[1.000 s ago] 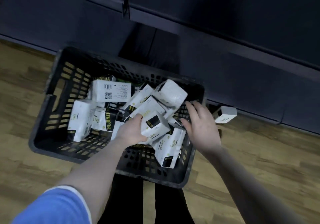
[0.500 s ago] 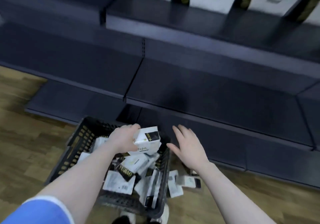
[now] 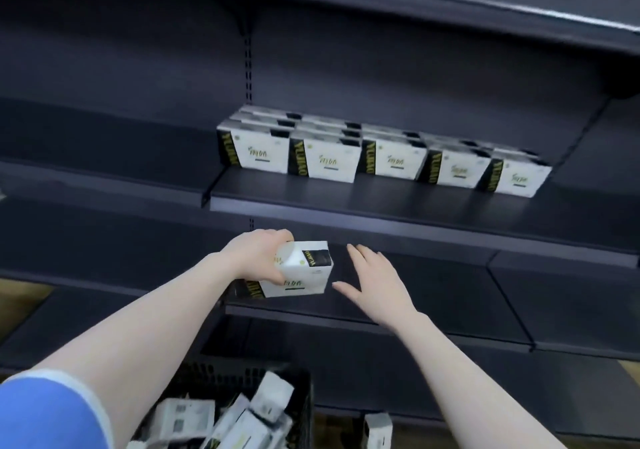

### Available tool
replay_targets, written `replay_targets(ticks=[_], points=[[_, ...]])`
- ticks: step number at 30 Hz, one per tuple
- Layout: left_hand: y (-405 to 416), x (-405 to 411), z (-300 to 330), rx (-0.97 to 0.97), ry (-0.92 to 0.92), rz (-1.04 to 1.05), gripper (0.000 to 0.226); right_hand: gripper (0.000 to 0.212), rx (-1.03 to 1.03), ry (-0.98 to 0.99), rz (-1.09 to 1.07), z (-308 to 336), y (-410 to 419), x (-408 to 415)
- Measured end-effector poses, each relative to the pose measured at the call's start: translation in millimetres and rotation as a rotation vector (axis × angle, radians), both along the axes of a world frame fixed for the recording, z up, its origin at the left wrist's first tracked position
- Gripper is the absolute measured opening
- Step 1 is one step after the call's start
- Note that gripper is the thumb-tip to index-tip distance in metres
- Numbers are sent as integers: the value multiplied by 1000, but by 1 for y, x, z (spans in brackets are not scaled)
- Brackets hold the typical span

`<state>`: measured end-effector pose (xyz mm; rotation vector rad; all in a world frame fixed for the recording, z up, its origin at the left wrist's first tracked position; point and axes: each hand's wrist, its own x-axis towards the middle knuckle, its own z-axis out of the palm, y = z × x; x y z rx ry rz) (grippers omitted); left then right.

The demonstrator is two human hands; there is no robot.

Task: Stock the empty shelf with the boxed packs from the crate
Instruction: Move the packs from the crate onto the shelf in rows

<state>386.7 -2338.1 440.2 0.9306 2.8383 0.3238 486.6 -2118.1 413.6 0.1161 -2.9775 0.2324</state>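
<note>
- A jumble of white boxed packs is held in the black crate at the bottom edge.
- A row of packs is stood upright on the dark shelf.
- One pack is gripped by the left hand, raised below that shelf's front edge.
- The right hand is held open just beside the pack, fingers spread, nothing grasped.

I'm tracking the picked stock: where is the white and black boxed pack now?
In the head view, the white and black boxed pack sits centre-left, gripped by the left hand, below the stocked dark shelf, left of the open right hand.
</note>
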Motion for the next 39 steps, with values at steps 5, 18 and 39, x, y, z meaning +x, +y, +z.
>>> replay_targets(ticks=[5, 18, 39], points=[[29, -4, 52, -6, 57, -60, 63, 77, 11, 100, 0, 48, 27, -2], [188, -33, 132, -5, 169, -96, 83, 87, 125, 221, 99, 138, 162, -48], [191, -73, 94, 78, 444, 16, 75, 70, 44, -36, 17, 136, 202, -118]])
